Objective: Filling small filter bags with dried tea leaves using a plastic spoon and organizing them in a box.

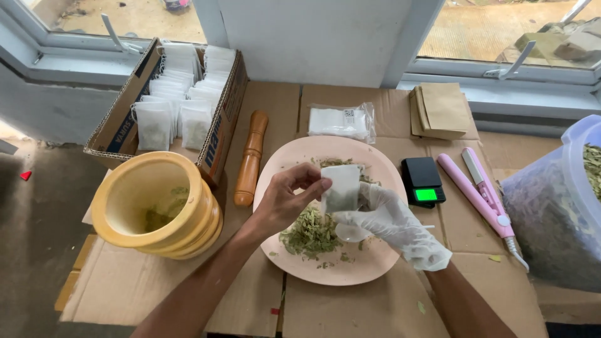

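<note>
1 white sachet (342, 186) pinched by fingers of 2 hands, left hand (285, 203), gloved right hand (388, 222), above 1 pink plate (375, 266)

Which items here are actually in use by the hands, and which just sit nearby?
In use: left hand, gloved right hand, small white sachet, dried leaves, pink plate.

Nearby: yellow mortar, wooden pestle, pocket scale, pink sealer, box of sachets.

The bare left hand (285, 200) and the gloved right hand (391, 225) hold a small white filter bag (342, 188) upright above a pink plate (375, 263) of dried green leaves (310, 235). Left of the plate: a wooden pestle (250, 159) and a yellow mortar (156, 206). Right of the plate: a black pocket scale (422, 181) and a pink heat sealer (479, 194). A cardboard box (119, 131) of filled bags occupies the bench's far left corner.
</note>
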